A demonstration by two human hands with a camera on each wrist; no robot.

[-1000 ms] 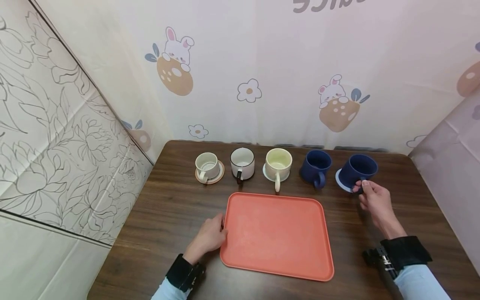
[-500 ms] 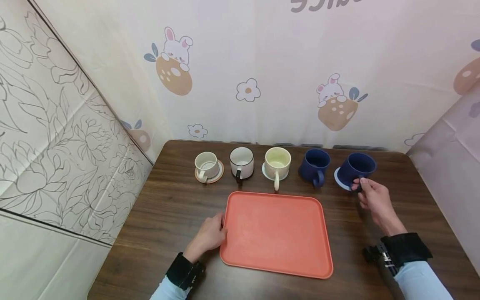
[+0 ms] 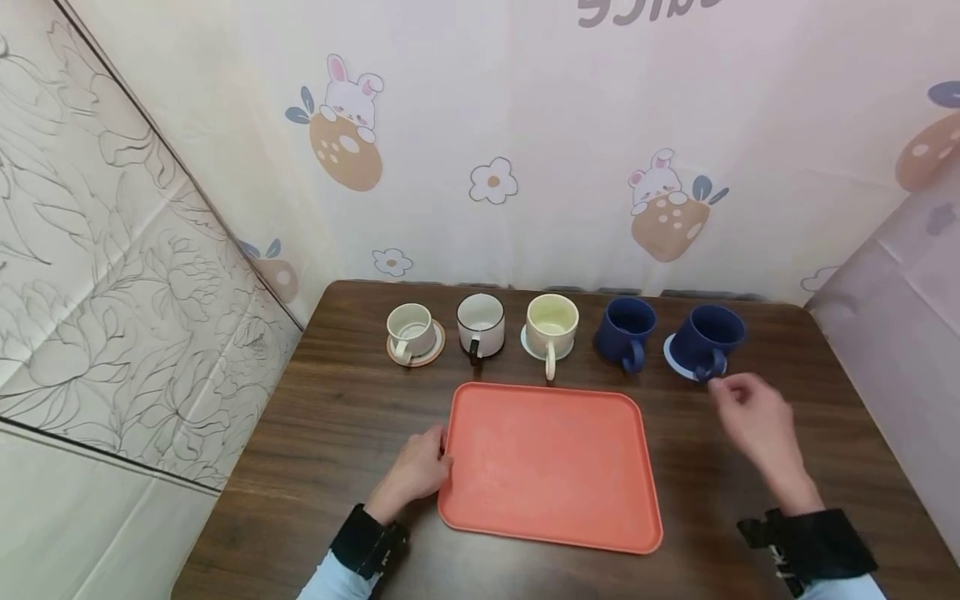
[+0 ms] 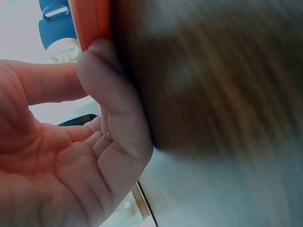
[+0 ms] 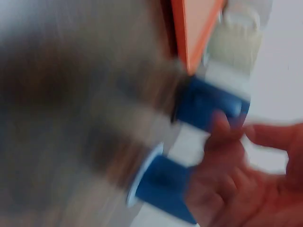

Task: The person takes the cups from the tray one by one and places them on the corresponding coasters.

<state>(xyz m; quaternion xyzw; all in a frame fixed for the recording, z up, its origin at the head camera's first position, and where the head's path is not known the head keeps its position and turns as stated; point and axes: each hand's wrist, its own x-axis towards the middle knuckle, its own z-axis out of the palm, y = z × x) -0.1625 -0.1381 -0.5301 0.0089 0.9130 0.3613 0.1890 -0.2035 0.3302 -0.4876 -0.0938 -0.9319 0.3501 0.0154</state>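
Note:
At the left edge of an orange-red tray [image 3: 551, 471] my left hand [image 3: 414, 471] pinches the rim; the left wrist view shows the thumb and a bent finger at that tray edge. My right hand [image 3: 757, 421] is just in front of the rightmost dark blue mug [image 3: 707, 333], off its handle, with loosely bent fingers and nothing held. That mug stands upright on a pale blue coaster [image 3: 677, 358], its handle towards me. Left of it stands a second dark blue mug [image 3: 624, 329]. The right wrist view is blurred.
Further left along the back stand a pale yellow mug [image 3: 551, 325] on a light coaster, a white mug [image 3: 481, 323] with a black handle, and a small cream cup [image 3: 410, 329] on a brown-rimmed coaster. A curtain [image 3: 420, 125] hangs behind the wooden table [image 3: 300, 442].
My right hand has let go of the rightmost blue mug's handle and drawn back towards me. The mug remains on its coaster, and the left hand still holds the tray's edge.

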